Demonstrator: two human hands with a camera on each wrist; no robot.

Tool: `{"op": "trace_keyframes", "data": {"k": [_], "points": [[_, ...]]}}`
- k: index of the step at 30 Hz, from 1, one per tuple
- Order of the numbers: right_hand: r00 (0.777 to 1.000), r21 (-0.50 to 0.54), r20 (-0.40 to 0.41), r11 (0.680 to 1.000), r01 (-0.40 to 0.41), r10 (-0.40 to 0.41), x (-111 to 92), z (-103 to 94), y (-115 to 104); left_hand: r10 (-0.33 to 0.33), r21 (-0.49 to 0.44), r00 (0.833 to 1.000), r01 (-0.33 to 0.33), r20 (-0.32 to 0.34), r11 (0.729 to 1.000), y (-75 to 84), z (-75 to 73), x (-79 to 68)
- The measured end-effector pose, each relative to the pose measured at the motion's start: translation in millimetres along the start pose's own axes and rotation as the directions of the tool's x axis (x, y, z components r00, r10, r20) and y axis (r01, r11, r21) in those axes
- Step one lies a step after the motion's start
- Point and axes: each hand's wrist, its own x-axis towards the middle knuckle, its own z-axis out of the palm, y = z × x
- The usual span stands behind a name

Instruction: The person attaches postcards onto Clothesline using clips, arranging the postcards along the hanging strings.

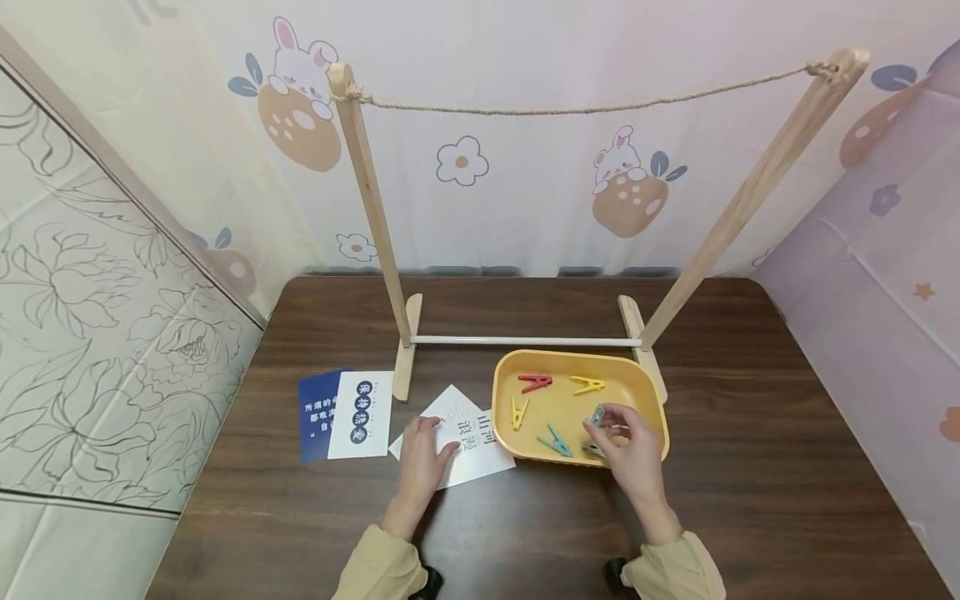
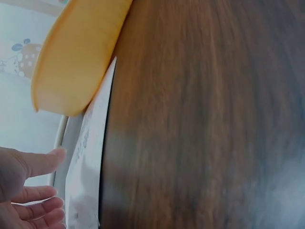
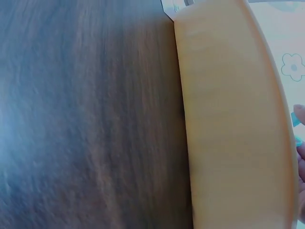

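Over the right part of a yellow tray point(image 1: 504, 354), my right hand point(image 1: 630, 442) pinches a teal clothespin point(image 1: 597, 415) between thumb and fingers. In the right wrist view, only bits of that hand point(image 3: 300, 164) and teal clothespin point(image 3: 295, 119) show past the tray wall point(image 3: 233, 119). Another clothespin point(image 1: 592, 449) lies partly hidden beneath the hand. Beside them in the tray are a blue clothespin point(image 1: 556, 442), a red one point(image 1: 536, 382) and two yellow ones. My left hand point(image 1: 422, 462), fingers loosely extended, is at the white cards point(image 1: 480, 467); contact is unclear.
Behind the tray stands a wooden frame point(image 1: 372, 192) with a rope point(image 1: 525, 112) strung between its posts and a white bar point(image 1: 517, 341) low down. A white card point(image 1: 360, 415) with round blue marks overlaps a blue card point(image 1: 315, 425) on the left of the table.
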Motion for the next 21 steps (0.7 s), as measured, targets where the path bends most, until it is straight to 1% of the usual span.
{"op": "trace_keyframes", "data": {"k": [3,4,5,6,8,11,16,21], "points": [[1.0,0.008,-0.016,1.0,0.003,-0.003,-6.7,6.3,25.5,0.053,0.042,0.998,-0.054,0.016,0.998,-6.4,1.7,1.8],[1.0,0.001,-0.017,1.0,0.002,-0.002,-8.3,7.7,32.0,0.071,0.048,0.997,-0.072,0.023,0.996,-8.1,2.2,2.4],[1.0,-0.03,-0.025,1.0,0.002,-0.002,-10.6,10.0,40.3,0.095,0.054,0.995,-0.097,0.03,0.994,-10.0,2.9,3.1],[1.0,-0.021,-0.03,1.0,-0.005,0.004,-11.6,11.2,43.9,0.121,0.06,0.992,-0.123,0.034,0.991,-11.8,3.7,4.0],[0.999,-0.045,-0.04,0.999,0.002,-0.003,-13.6,13.1,51.0,0.162,0.068,0.986,-0.165,0.051,0.984,-14.9,5.3,5.8],[0.999,-0.026,-0.042,1.0,-0.016,0.014,-14.9,13.9,54.5,0.202,0.065,0.976,-0.208,0.081,0.976,-17.7,6.9,8.5],[0.998,-0.018,-0.033,0.999,-0.051,0.051,-16.6,13.1,54.9,0.221,0.077,0.966,-0.233,0.136,0.969,-18.5,7.5,11.8],[0.997,-0.004,-0.03,0.998,-0.065,0.065,-17.0,12.8,54.4,0.208,0.096,0.961,-0.228,0.18,0.969,-17.2,7.5,14.3]]}}
